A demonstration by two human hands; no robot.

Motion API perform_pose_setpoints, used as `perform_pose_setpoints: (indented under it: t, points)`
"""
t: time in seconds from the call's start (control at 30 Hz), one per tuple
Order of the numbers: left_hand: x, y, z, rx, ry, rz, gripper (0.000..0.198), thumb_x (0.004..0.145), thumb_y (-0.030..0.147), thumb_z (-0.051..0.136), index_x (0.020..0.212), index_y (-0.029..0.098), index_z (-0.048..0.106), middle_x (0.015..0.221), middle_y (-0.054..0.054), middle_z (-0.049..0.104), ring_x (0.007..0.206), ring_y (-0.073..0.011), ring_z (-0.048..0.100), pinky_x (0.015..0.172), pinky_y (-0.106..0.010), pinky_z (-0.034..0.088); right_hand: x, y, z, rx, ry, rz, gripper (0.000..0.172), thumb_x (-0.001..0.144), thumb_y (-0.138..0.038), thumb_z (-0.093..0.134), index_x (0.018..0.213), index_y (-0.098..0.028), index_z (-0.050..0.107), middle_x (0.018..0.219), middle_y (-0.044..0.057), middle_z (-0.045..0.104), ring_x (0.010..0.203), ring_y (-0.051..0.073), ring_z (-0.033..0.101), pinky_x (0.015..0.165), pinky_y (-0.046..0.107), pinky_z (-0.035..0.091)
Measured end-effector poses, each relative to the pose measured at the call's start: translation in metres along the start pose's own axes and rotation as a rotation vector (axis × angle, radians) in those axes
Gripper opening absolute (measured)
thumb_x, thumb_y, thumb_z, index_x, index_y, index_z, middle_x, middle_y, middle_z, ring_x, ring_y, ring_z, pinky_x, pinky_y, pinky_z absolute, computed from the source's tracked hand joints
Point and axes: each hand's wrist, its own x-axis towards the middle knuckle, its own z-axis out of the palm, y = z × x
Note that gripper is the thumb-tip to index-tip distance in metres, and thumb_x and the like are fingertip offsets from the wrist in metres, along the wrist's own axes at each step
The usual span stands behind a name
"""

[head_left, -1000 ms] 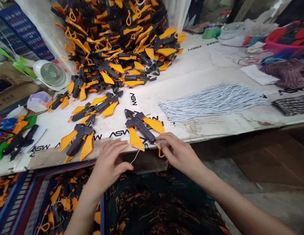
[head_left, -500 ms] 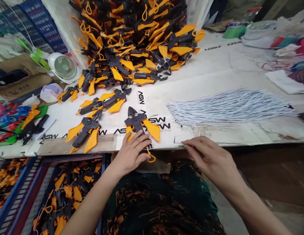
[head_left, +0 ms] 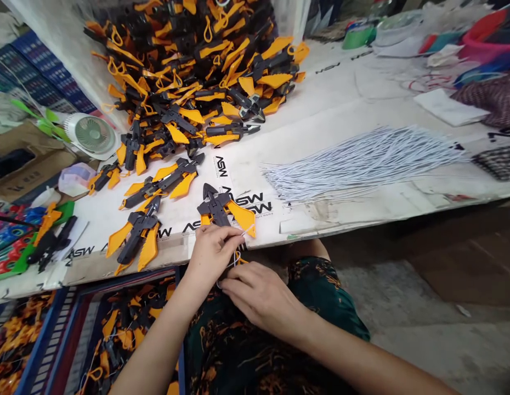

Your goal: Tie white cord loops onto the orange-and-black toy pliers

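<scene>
The black-and-orange winged plastic toy (head_left: 216,207) is pointing toward eleven o'clock, just beyond the nearer left hand (head_left: 211,252) pinching thin white cord (head_left: 248,230); the right hand (head_left: 261,296) is curling, hold unclear.

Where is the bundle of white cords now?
In the head view, the bundle lies on the table, right of centre, just left of the checkered cloth.

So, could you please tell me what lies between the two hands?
The head view shows a bent white tie and part of an orange loop between the left hand and the right hand.
</scene>
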Motion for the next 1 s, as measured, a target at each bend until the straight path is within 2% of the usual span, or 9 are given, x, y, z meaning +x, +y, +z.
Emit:
perform_pose_setpoints:
  t: [0.17, 0.4, 0.53, 0.63, 0.83, 1.0]
  points:
    - [0.000, -0.001, -0.009, 0.444, 0.038, 0.191, 0.015, 0.092, 0.018, 0.059, 0.091, 0.025, 0.073, 0.083, -0.003, 0.073, 0.089, -0.0238, 0.059, 0.097, -0.051, 0.032, -0.014, 0.008, -0.012, 0.048, -0.001, 0.047, 0.030, 0.098, -0.019, 0.051, 0.127, -0.018, 0.057, 0.122, 0.012, 0.063, 0.103, 0.022, 0.064, 0.086, 0.037, 0.058]
    - [0.019, 0.003, -0.009, 0.709, -0.091, 0.431, 0.020, 0.092, 0.014, 0.057, 0.079, 0.023, 0.069, 0.077, -0.003, 0.066, 0.088, -0.0244, 0.054, 0.103, -0.052, 0.028, -0.039, 0.024, -0.019, 0.055, -0.033, 0.149, 0.034, 0.099, -0.018, 0.048, 0.132, -0.020, 0.052, 0.126, 0.012, 0.060, 0.102, 0.021, 0.067, 0.086, 0.036, 0.060]
    - [0.026, 0.006, -0.008, 0.731, -0.138, 0.477, 0.020, 0.091, 0.013, 0.058, 0.074, 0.021, 0.066, 0.076, -0.004, 0.065, 0.090, -0.0246, 0.055, 0.104, -0.053, 0.028, -0.045, 0.029, -0.019, 0.056, -0.028, 0.177, 0.033, 0.100, -0.018, 0.047, 0.132, -0.021, 0.051, 0.127, 0.013, 0.059, 0.096, 0.020, 0.068, 0.084, 0.037, 0.061]
    - [0.027, 0.004, -0.006, 0.685, -0.110, 0.467, 0.020, 0.092, 0.014, 0.057, 0.076, 0.022, 0.066, 0.077, -0.004, 0.067, 0.088, -0.0236, 0.056, 0.105, -0.053, 0.028, -0.043, 0.034, -0.022, 0.067, 0.006, 0.206, 0.032, 0.100, -0.018, 0.046, 0.131, -0.022, 0.052, 0.127, 0.012, 0.060, 0.094, 0.019, 0.070, 0.086, 0.036, 0.061]
    - [0.024, -0.005, -0.002, 0.588, -0.025, 0.424, 0.019, 0.096, 0.028, 0.057, 0.079, 0.022, 0.066, 0.077, -0.001, 0.069, 0.084, -0.0211, 0.058, 0.105, -0.050, 0.028, -0.033, 0.047, -0.032, 0.041, 0.069, 0.266, 0.030, 0.099, -0.019, 0.046, 0.128, -0.023, 0.056, 0.124, 0.011, 0.062, 0.094, 0.020, 0.070, 0.085, 0.037, 0.061]
    - [0.023, -0.006, -0.002, 0.578, -0.040, 0.458, 0.019, 0.097, 0.026, 0.055, 0.082, 0.020, 0.065, 0.079, -0.001, 0.068, 0.085, -0.0205, 0.058, 0.110, -0.050, 0.024, -0.038, 0.049, -0.031, 0.030, 0.047, 0.288, 0.029, 0.101, -0.021, 0.046, 0.128, -0.022, 0.056, 0.125, 0.011, 0.061, 0.093, 0.020, 0.070, 0.085, 0.037, 0.060]
